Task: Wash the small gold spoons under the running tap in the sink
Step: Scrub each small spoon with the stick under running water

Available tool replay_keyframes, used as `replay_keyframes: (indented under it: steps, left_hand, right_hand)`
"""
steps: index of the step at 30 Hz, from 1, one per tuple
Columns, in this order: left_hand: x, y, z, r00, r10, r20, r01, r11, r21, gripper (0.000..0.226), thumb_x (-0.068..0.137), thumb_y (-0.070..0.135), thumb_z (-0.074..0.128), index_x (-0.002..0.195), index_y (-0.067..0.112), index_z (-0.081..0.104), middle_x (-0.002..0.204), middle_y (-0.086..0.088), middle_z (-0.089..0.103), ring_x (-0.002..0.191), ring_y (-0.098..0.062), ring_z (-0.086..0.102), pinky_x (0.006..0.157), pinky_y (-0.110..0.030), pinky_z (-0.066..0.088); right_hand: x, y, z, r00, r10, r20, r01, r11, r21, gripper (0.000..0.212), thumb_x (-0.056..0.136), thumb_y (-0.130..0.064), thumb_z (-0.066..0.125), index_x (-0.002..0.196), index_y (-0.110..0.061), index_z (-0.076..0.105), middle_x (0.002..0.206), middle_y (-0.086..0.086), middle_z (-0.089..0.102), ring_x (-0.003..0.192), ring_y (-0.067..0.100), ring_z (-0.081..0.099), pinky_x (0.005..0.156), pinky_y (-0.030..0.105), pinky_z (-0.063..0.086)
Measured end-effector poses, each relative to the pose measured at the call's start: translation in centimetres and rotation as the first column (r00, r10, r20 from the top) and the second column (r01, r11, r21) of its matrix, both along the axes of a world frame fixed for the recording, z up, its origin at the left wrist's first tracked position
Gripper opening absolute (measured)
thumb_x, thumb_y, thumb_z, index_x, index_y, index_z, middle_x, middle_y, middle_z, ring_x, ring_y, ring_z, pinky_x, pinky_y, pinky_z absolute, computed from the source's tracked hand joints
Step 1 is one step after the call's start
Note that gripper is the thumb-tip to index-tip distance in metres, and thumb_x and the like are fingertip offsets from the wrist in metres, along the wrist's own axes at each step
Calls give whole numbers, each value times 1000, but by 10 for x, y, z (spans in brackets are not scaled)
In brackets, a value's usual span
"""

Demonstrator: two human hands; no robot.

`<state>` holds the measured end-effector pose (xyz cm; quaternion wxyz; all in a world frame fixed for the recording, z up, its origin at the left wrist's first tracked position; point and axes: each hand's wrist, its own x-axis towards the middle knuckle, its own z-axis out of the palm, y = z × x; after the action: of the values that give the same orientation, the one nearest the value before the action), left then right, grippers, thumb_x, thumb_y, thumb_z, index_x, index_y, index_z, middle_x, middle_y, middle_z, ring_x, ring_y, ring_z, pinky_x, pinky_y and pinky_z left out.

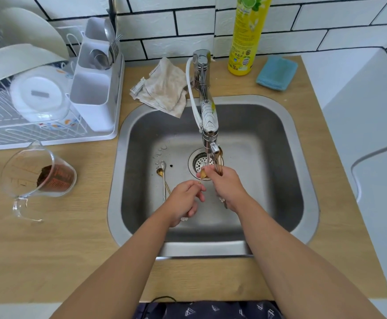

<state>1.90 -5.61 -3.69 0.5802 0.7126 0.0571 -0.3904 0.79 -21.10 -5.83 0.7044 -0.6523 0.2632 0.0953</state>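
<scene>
Fingers of both hands pinch a gold spoon beneath the tap, cloth behind.

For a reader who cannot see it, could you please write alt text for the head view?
Over a steel sink, the left hand pinches a small gold spoon by its handle while the right hand grips several more under the running tap. Two further spoons lie on the sink floor, with a dish rack to the left.

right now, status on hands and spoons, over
Left hand pinches a gold spoon under the tap. Right hand grips more spoons. Two spoons wait in the sink. Nothing blocking.
</scene>
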Motion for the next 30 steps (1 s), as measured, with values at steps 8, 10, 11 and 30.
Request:
replay_keyframes:
  steps: [8, 10, 11, 30]
  left_hand:
    - [13, 8, 9, 955, 43, -295, -122, 959, -255, 20, 98, 22, 48, 84, 12, 59, 71, -5, 57, 30, -10, 31, 30, -15, 19]
    - [11, 7, 7, 973, 22, -228, -72, 974, -213, 23, 99, 26, 50, 84, 12, 61, 66, -3, 54, 33, -12, 37, 32, -17, 22]
    - [10, 6, 6, 981, 12, -191, -48, 981, -185, 24, 99, 27, 49, 87, 11, 62, 64, -2, 52, 35, -13, 38, 34, -17, 23]
    - [7, 5, -2, 997, 13, -77, -23, 992, -127, 31, 105, 31, 40, 83, 15, 54, 52, 3, 37, 30, -10, 23, 37, -15, 15]
  right_hand:
    - [-3, -3, 6, 999, 8, -32, 3, 949, 316, 8, 93, -27, 77, 97, -22, 73, 66, -5, 61, 41, 5, 28, 37, 19, 26]
    - [-3, -5, 6, 998, -32, -60, 47, 965, 259, 18, 90, -34, 79, 80, -25, 68, 53, -10, 45, 41, 6, 25, 38, 20, 24]
    - [-2, -5, 6, 996, -48, -73, 62, 976, 210, 23, 92, -38, 76, 77, -23, 68, 51, -10, 46, 40, 6, 25, 38, 21, 24]
    - [-2, -4, 5, 999, -37, -13, 39, 959, 281, 9, 95, -21, 73, 92, -18, 82, 77, 7, 58, 45, 8, 22, 40, 23, 19]
